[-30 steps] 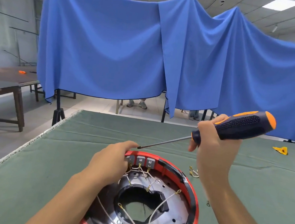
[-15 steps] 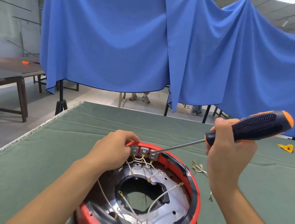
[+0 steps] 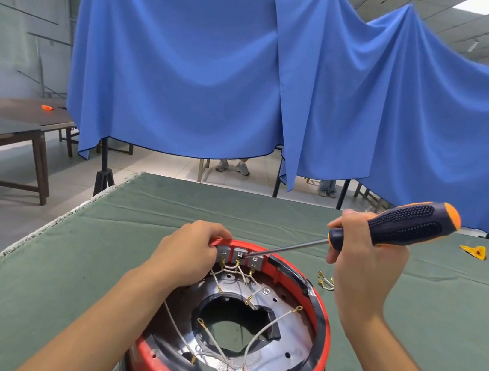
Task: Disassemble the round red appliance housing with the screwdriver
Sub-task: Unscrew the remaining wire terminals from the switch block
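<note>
The housing [image 3: 233, 325] sits open side up on the green table [image 3: 437, 322], bottom centre of frame. Your left hand [image 3: 186, 255] grips its far rim, fingers curled over the edge. Your right hand [image 3: 365, 259] is clamped around the screwdriver [image 3: 400, 227] handle at centre right. Over the last second the tip has dropped from above the rim onto the middle terminal [image 3: 240, 253]. The tool now appears seated; loosening can likely begin.

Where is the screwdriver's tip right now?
The screwdriver tip sits at the grey terminal block on the red housing's far rim, beside the left hand.
</note>
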Demonstrator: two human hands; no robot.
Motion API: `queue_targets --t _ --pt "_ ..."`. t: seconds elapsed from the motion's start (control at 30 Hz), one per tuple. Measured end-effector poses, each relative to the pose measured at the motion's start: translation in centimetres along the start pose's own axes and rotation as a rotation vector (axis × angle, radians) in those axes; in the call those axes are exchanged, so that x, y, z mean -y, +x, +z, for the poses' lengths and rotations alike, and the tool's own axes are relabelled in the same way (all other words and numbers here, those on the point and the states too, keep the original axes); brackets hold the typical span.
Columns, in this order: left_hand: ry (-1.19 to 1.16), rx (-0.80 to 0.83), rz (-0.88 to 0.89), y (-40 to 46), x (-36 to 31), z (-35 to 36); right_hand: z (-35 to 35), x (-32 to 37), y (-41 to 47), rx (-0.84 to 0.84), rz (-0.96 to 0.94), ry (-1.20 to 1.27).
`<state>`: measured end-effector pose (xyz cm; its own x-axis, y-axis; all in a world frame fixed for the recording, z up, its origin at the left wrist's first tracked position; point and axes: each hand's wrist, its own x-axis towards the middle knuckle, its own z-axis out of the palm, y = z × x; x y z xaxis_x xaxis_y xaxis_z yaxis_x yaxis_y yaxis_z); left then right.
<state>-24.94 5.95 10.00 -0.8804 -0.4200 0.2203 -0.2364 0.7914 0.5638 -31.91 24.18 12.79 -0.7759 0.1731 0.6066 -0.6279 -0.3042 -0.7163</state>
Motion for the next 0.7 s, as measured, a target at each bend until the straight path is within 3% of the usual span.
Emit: queue_targets --t 0.27,0.47,0.7 --pt "0.004 0.000 0.021 -0.1 0.1 -0.2 0.2 -0.9 0.9 -0.016 0.004 -0.076" --pt "0.007 0.000 0.044 -0.3 0.2 0.0 0.8 -3.0 3.4 -0.162 0.138 -0.103" --pt "0.000 -0.006 0.071 0.1 0.4 0.0 0.6 -6.0 5.9 -0.222 0.295 -0.153"
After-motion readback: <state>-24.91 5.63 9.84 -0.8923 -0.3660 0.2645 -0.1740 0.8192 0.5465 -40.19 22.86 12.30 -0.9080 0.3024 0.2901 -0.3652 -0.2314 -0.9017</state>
